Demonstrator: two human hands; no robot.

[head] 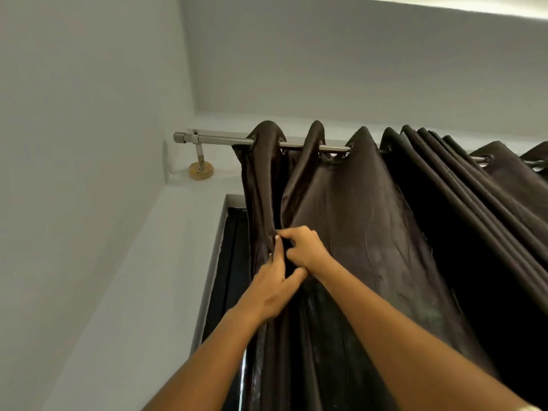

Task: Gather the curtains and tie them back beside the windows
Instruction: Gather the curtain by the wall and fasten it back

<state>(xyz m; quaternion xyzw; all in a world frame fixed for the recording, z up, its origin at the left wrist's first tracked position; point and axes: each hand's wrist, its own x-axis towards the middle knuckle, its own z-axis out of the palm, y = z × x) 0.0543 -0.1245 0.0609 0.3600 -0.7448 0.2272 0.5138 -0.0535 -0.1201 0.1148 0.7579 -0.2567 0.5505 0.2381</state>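
Left hand (271, 287) and right hand (301, 247) pinching dark curtain (355, 226) folds at center; risk: slippery fabric escaping toward 3 o'clock.

The curtain (355, 221) is a dark brown, slightly glossy fabric with a faint sheen and fine creases across its broad middle panel. It hangs by metal-ringed eyelets threaded on a silver curtain rod (219, 140), rising in rounded peaks above the rod at each fold. At the left end two narrow folds fall close together beside the dark window (234, 262), which shows only as a black strip past the curtain's left edge. To the right the cloth is bunched into many tight, deep pleats packed against one another, nearly black in their shadows. The lower part drops out of view.
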